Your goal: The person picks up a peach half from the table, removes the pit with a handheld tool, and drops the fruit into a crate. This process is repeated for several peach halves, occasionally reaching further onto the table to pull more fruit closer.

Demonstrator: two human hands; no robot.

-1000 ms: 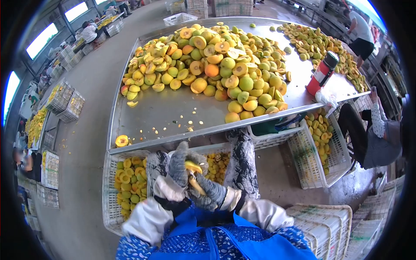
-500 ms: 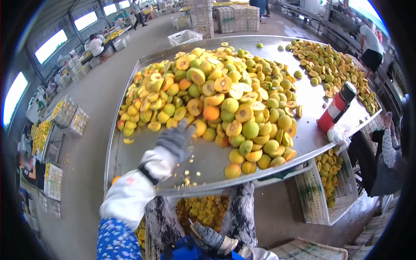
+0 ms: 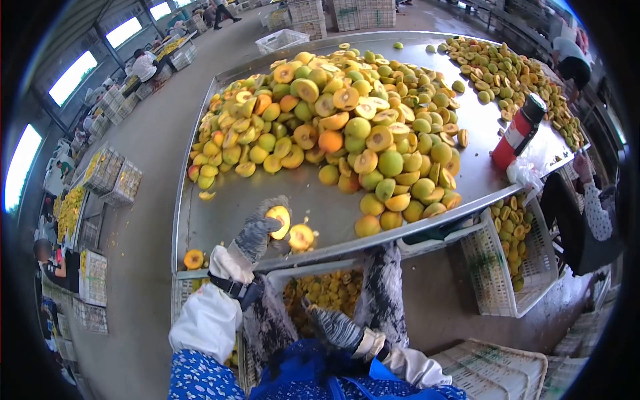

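Note:
My left hand (image 3: 255,233), in a grey knit glove, is closed around a peach half (image 3: 279,221) with its orange cut face showing. Just right of it, close to the table's near edge, is another peach half (image 3: 301,237), cut face up. A large heap of halved yellow-green peaches (image 3: 333,120) covers the middle of the metal table (image 3: 233,200). My right hand (image 3: 337,328), also gloved, is low over my lap with its fingers curled; what they hold, if anything, is too small to make out. Below the table edge a crate (image 3: 320,272) holds peach pieces.
A red flask (image 3: 519,133) stands at the table's right side beside a white plastic bag (image 3: 525,172). A second peach pile (image 3: 507,80) lies behind it. A lone half (image 3: 194,259) is at the near left corner. A white crate (image 3: 497,267) of peaches stands right; co-workers are around.
My left hand has drawn back from the heap toward the near edge and now has a peach half. My right hand stays low over my lap. The view has shifted.

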